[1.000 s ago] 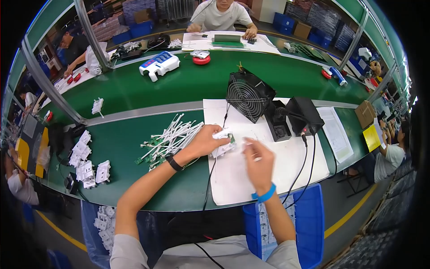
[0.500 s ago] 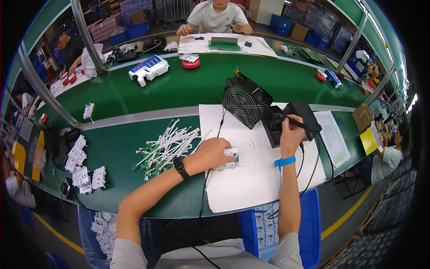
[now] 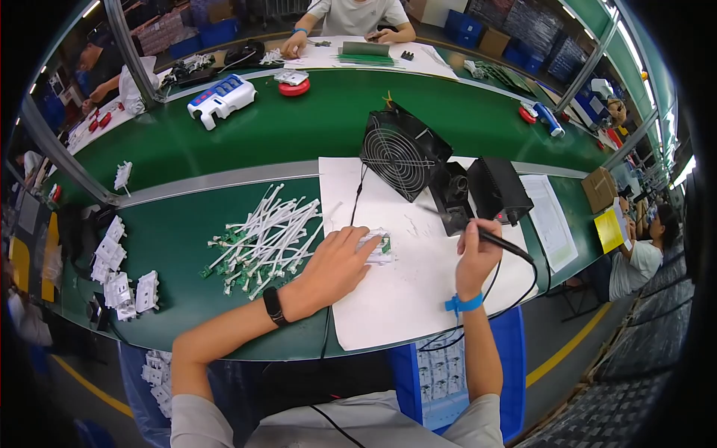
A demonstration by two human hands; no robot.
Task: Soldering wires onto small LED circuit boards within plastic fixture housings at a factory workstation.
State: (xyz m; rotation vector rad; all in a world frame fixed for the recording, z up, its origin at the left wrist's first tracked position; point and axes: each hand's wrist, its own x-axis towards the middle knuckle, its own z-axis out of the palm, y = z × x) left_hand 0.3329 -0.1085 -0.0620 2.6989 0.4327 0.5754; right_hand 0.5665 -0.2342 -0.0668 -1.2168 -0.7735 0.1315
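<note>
My left hand [image 3: 336,265], with a black band at its wrist, rests on a small white plastic housing [image 3: 382,258] that has a bit of green circuit board in it. Its fingers curl over the housing and hold it against the white paper sheet [image 3: 418,299]. In my right hand [image 3: 480,257] is a soldering iron [image 3: 506,243], gripped like a pen, its tip end pointing left beside the black iron stand [image 3: 452,196]. A blue strap circles my right wrist. Left of my left hand lies a pile of white wires with small green boards [image 3: 272,231].
A black fan [image 3: 397,153] and a black box-shaped station [image 3: 499,190] stand behind the paper. White housings [image 3: 119,291] lie at the left. Papers [image 3: 549,224] are at the right. A blue bin [image 3: 511,373] stands below the bench edge. A co-worker [image 3: 358,19] sits opposite.
My right hand has drawn the soldering iron out of the stand, toward me. My left hand stays at the white housing, its fingers slightly shifted. The whole view has moved a little.
</note>
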